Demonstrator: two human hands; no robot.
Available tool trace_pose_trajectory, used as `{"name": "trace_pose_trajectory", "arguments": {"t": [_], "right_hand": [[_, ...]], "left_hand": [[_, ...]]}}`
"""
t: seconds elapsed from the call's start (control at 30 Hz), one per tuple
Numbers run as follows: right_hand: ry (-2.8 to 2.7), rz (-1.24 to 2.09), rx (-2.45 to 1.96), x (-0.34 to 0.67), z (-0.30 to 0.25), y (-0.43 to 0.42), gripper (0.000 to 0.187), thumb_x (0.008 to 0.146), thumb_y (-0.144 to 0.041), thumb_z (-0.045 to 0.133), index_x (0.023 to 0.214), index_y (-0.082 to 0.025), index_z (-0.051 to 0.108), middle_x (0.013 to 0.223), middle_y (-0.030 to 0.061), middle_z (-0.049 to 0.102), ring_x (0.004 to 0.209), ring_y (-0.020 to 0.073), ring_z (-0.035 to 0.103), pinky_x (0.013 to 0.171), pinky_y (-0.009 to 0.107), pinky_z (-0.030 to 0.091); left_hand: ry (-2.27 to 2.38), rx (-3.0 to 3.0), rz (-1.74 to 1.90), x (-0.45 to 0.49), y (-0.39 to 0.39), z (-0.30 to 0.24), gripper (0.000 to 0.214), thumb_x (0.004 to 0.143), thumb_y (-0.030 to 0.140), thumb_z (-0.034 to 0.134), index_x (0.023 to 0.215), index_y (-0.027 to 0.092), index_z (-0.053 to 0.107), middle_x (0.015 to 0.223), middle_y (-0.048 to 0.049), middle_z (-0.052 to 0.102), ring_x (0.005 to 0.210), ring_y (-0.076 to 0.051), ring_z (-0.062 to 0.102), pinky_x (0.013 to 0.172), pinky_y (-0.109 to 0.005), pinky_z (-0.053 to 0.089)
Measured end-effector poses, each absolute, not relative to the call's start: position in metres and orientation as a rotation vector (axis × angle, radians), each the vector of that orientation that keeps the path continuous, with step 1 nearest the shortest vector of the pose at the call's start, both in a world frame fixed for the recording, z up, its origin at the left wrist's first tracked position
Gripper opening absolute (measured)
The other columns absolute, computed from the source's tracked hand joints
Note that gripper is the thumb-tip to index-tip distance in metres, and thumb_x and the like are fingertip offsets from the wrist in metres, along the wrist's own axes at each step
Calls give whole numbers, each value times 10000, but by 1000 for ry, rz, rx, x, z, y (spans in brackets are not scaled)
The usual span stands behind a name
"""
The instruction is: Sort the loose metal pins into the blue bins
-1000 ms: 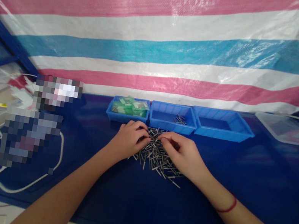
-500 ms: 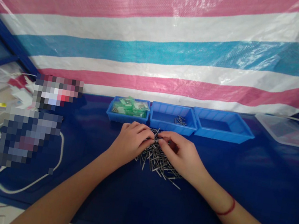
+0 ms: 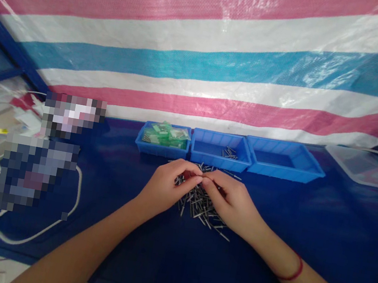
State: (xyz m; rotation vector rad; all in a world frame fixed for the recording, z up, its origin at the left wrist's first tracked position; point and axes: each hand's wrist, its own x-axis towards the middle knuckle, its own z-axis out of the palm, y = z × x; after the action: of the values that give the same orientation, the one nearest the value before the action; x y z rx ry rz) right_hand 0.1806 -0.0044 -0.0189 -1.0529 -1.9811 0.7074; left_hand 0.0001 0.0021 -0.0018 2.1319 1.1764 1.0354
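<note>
While the bare left hand [image 3: 169,184] and bare right hand [image 3: 236,197] meet at their fingertips, I cannot tell whether they pinch anything. Beneath them, thin silvery-grey metal rivets [image 3: 201,204] lie heaped on the glossy dark-blue table [image 3: 162,254], long axes pointing every way (one stray rivet [image 3: 222,235] at the near right slants from far left to near right), near a rectangular blue plastic bin [image 3: 208,158].

The left hand [image 3: 168,182] has moved right to meet the right hand [image 3: 233,197] tip to tip, closing the gap earlier seen between them over the metal pins [image 3: 199,205]
</note>
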Motion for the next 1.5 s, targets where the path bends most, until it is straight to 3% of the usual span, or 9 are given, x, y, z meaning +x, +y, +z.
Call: {"name": "trace_pose_trajectory", "arguments": {"t": [0.37,0.57,0.93,1.07,1.2,1.37,1.5], "right_hand": [[-1900,804,-1105,176,-10,-11,221,945,-295,435,827,-187,587,817,25,641,746,148,577,683,270,424],[-1732,824,-1152,178,-19,-11,174,902,-339,523,893,-198,624,877,35,664,753,162,599,689,285,457],[-1826,430,-915,180,-12,-19,77,848,-195,604,922,-205,622,807,18,651,716,132,598,658,252,471],[-1793,616,-963,179,-12,-19,45,839,-248,620,841,-203,617,741,6,630,595,109,539,530,236,428],[-1605,1015,-960,177,-9,-13,143,834,-319,618,774,-190,607,698,0,602,558,98,528,500,231,434],[-1243,1118,-1035,187,-4,9,215,751,-368,704,845,-188,633,595,-26,581,447,74,477,390,202,379],[-1169,1087,-1071,198,-1,26,438,739,-368,706,1136,-219,597,1077,97,661,528,86,552,400,230,424]], "left_hand": [[1143,1920,1114,2,1,-6,95,842,251,612,880,173,651,833,-16,659,755,-127,604,706,-236,475],[1123,1923,1131,1,3,-8,108,852,257,606,908,175,650,851,-24,637,776,-132,601,717,-242,474],[965,2088,971,-1,5,-5,127,899,252,542,889,163,632,878,-39,621,800,-134,571,721,-234,451],[887,2196,840,-3,4,-1,182,938,257,465,911,151,611,874,-49,602,824,-144,565,762,-253,438],[962,2220,806,-4,4,-1,245,957,273,412,911,149,618,867,-51,597,822,-149,565,769,-260,434],[1197,2176,894,-7,7,-2,283,942,295,450,1148,169,597,882,-40,618,759,-139,563,721,-250,436],[1262,2198,926,-15,14,-5,278,946,262,429,1134,178,616,904,-40,632,772,-140,575,728,-253,435]]}}
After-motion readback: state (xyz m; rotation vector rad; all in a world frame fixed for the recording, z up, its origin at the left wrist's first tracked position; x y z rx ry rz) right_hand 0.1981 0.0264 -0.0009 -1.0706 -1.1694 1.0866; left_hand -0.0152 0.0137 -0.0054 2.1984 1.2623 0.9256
